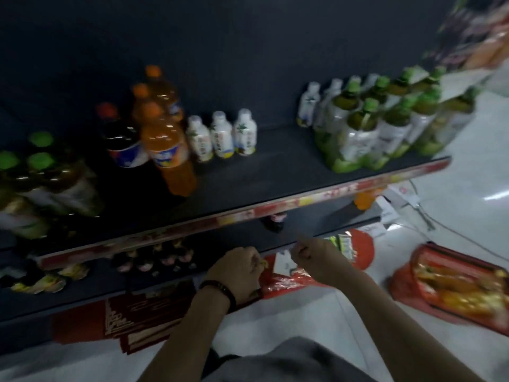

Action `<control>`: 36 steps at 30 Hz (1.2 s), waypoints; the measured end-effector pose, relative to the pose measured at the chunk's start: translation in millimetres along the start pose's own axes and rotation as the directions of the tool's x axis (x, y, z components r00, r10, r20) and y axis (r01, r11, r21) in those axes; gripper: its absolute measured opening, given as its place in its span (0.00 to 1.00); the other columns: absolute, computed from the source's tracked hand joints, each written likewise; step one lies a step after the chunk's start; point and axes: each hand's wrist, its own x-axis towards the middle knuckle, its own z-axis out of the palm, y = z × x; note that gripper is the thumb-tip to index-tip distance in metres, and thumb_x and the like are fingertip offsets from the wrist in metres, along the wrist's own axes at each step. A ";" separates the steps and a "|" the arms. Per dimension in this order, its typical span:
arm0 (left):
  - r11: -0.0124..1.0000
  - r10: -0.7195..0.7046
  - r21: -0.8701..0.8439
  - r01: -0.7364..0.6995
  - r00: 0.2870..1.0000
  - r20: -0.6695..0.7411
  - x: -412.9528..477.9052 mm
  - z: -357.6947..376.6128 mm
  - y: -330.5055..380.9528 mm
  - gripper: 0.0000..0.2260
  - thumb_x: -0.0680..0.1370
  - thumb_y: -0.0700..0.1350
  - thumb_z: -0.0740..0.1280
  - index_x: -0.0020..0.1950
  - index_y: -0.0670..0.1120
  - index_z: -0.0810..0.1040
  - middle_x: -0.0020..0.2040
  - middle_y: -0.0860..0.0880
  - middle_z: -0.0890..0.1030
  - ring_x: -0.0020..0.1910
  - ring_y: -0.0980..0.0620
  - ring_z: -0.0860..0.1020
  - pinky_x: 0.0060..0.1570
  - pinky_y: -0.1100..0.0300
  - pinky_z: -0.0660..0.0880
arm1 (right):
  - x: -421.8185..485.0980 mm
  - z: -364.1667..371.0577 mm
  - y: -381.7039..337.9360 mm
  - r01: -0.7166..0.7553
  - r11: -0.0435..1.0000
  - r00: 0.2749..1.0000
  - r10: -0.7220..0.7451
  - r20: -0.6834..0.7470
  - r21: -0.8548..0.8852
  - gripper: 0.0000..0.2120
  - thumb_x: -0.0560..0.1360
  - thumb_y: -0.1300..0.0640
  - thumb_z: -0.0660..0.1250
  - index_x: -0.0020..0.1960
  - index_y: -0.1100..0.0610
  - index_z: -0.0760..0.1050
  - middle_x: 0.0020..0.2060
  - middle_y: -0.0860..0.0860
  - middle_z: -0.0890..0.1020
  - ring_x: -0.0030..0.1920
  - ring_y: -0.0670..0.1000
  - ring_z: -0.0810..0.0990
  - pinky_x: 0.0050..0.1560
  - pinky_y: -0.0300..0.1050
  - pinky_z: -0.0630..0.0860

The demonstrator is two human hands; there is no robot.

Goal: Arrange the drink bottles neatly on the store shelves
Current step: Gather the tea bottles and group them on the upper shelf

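Left hand [239,268] and right hand [311,250] both curled below shelf [275,172] edge (blurred; contents cannot be told). Bottles [220,135] upright above.

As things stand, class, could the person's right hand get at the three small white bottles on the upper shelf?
Probably yes: the right hand is low, but the shelf in front of the three small white bottles is bare.

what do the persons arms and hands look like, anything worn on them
Both forearms are bare, with no sleeves or gloves in view. The left hand has a dark band, a bracelet or strap, around its wrist. The right hand shows nothing worn on its wrist. No rings can be made out, though the picture is blurred.
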 end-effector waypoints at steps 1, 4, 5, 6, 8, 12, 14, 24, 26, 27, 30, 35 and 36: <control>1.000 0.006 0.014 -0.006 1.000 0.016 10.0 10.4 24.4 0.09 0.83 0.54 0.63 0.59 0.53 0.78 0.56 0.52 0.79 0.54 0.50 0.79 0.58 0.50 0.79 | -6.3 -11.1 25.3 -0.015 1.000 1.000 0.015 -0.020 0.018 0.08 0.78 0.52 0.70 0.54 0.54 0.82 0.48 0.51 0.85 0.50 0.56 0.84 0.48 0.44 0.78; 0.998 0.006 0.067 -0.012 0.996 0.092 35.5 45.8 97.3 0.10 0.82 0.56 0.65 0.58 0.54 0.79 0.57 0.52 0.82 0.55 0.50 0.81 0.58 0.52 0.79 | -28.0 -45.1 96.4 -0.062 0.997 0.998 0.062 -0.009 0.037 0.11 0.80 0.52 0.70 0.60 0.53 0.82 0.53 0.53 0.85 0.51 0.55 0.83 0.47 0.40 0.73; 0.997 0.005 0.078 -0.015 0.992 0.123 42.3 59.5 118.1 0.10 0.81 0.57 0.66 0.58 0.54 0.79 0.57 0.52 0.83 0.55 0.50 0.81 0.58 0.53 0.79 | -35.6 -53.7 119.9 -0.072 0.996 0.997 0.071 0.011 0.050 0.11 0.81 0.51 0.70 0.61 0.53 0.81 0.54 0.53 0.85 0.51 0.54 0.83 0.47 0.41 0.75; 0.996 0.008 0.085 -0.021 0.988 0.154 46.8 71.9 138.7 0.10 0.81 0.57 0.66 0.58 0.55 0.80 0.57 0.52 0.83 0.54 0.50 0.81 0.58 0.53 0.79 | -44.8 -62.5 142.1 -0.071 0.996 0.997 0.069 0.036 0.059 0.12 0.81 0.50 0.70 0.62 0.52 0.81 0.54 0.52 0.85 0.50 0.53 0.83 0.47 0.43 0.77; 0.996 0.009 0.085 -0.027 0.977 0.211 53.3 93.0 170.6 0.10 0.81 0.57 0.66 0.59 0.56 0.79 0.55 0.54 0.84 0.53 0.52 0.82 0.58 0.52 0.80 | -64.1 -78.7 182.9 -0.052 0.996 0.996 0.047 0.072 0.076 0.11 0.81 0.50 0.70 0.61 0.52 0.80 0.54 0.51 0.84 0.49 0.49 0.83 0.47 0.40 0.79; 1.000 -0.008 0.016 0.005 0.972 0.237 65.4 115.8 204.6 0.11 0.81 0.58 0.66 0.60 0.57 0.80 0.54 0.57 0.83 0.53 0.56 0.81 0.57 0.52 0.81 | -77.7 -111.4 239.4 -0.054 0.993 0.997 0.048 0.055 0.108 0.10 0.81 0.52 0.70 0.62 0.51 0.80 0.53 0.47 0.84 0.46 0.41 0.81 0.45 0.32 0.77; 1.000 -0.019 -0.014 0.023 0.974 0.224 81.7 121.5 209.5 0.11 0.80 0.59 0.65 0.58 0.56 0.80 0.53 0.57 0.83 0.53 0.55 0.82 0.57 0.51 0.81 | -61.3 -120.9 254.1 -0.066 0.993 0.998 0.063 0.031 0.094 0.10 0.82 0.52 0.69 0.62 0.52 0.79 0.52 0.47 0.83 0.42 0.38 0.78 0.39 0.27 0.73; 0.993 -0.093 -0.050 0.108 0.966 0.243 237.7 177.9 212.8 0.09 0.83 0.50 0.68 0.62 0.51 0.80 0.55 0.52 0.82 0.54 0.51 0.81 0.57 0.55 0.79 | 83.1 -131.2 319.6 -0.079 0.997 0.987 0.076 0.139 0.014 0.15 0.82 0.52 0.68 0.67 0.55 0.78 0.58 0.55 0.85 0.55 0.55 0.83 0.55 0.49 0.82; 0.987 -0.128 -0.070 0.147 0.966 0.226 257.7 188.1 214.4 0.10 0.84 0.50 0.67 0.63 0.50 0.80 0.55 0.53 0.82 0.56 0.50 0.81 0.58 0.56 0.77 | 109.0 -128.6 334.7 -0.062 0.998 0.984 0.064 0.168 -0.013 0.14 0.82 0.51 0.68 0.66 0.54 0.79 0.59 0.54 0.84 0.56 0.56 0.83 0.58 0.53 0.81; 0.981 -0.155 -0.083 0.177 0.964 0.217 265.7 193.7 216.2 0.10 0.84 0.51 0.67 0.63 0.50 0.80 0.55 0.53 0.81 0.56 0.50 0.80 0.58 0.57 0.76 | 122.0 -125.7 342.8 -0.057 0.998 0.981 0.059 0.183 -0.019 0.14 0.82 0.51 0.68 0.65 0.54 0.79 0.59 0.54 0.84 0.56 0.55 0.83 0.59 0.53 0.81; 0.958 -0.236 -0.123 0.259 0.957 0.169 284.6 220.1 217.3 0.12 0.83 0.54 0.66 0.64 0.52 0.79 0.59 0.52 0.82 0.56 0.49 0.80 0.58 0.55 0.76 | 163.7 -110.5 362.6 0.003 1.000 0.980 0.003 0.198 -0.027 0.15 0.82 0.52 0.68 0.67 0.54 0.76 0.61 0.55 0.83 0.57 0.56 0.83 0.58 0.49 0.80; 0.932 -0.324 -0.154 0.328 0.945 0.054 310.8 283.6 217.2 0.18 0.82 0.51 0.68 0.72 0.52 0.75 0.68 0.45 0.78 0.65 0.44 0.78 0.66 0.48 0.76 | 217.5 -66.0 403.8 0.129 0.990 0.953 -0.138 0.270 0.053 0.23 0.82 0.53 0.68 0.75 0.52 0.66 0.58 0.49 0.76 0.48 0.47 0.79 0.45 0.37 0.75; 0.923 -0.353 -0.145 0.355 0.935 0.046 318.4 294.8 215.7 0.20 0.82 0.51 0.68 0.74 0.52 0.73 0.71 0.45 0.75 0.67 0.43 0.76 0.68 0.48 0.75 | 227.7 -56.4 411.7 0.165 0.985 0.941 -0.172 0.292 0.049 0.23 0.82 0.52 0.69 0.73 0.52 0.67 0.61 0.50 0.77 0.49 0.47 0.79 0.46 0.39 0.78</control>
